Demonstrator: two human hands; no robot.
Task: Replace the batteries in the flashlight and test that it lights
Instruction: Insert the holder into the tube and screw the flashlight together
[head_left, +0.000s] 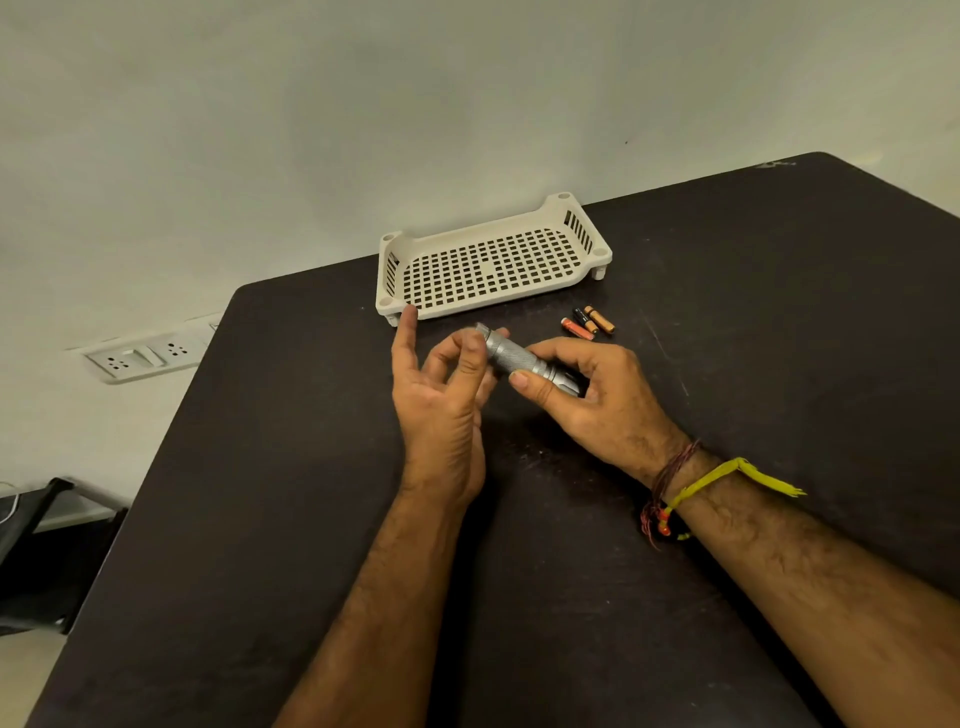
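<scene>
Head view, near to far. Two bare forearms reach in over a dark tabletop (727, 312), the right one wearing thread bands at the wrist. The right hand (597, 395) is closed around the head end of the flashlight (511, 356), thumb across the barrel, holding it above the tabletop with its tail pointing far and left. The left hand (441, 395) pinches the tail end between thumb and bent fingers, index finger raised free; whether the tail cap is on, loose or already off cannot be told. Just beyond the right hand, three batteries (587, 322) lie side by side on the tabletop, apart from the flashlight. Farther off stands a pale perforated tray (488, 260) with nothing visible in it.

The flashlight looks like a rigid metal body, probably light enough for one hand; its knurled barrel should grip well, so the barrel is the place to hold while the other hand turns the tail. The small round batteries will likely roll and slip easily.
</scene>
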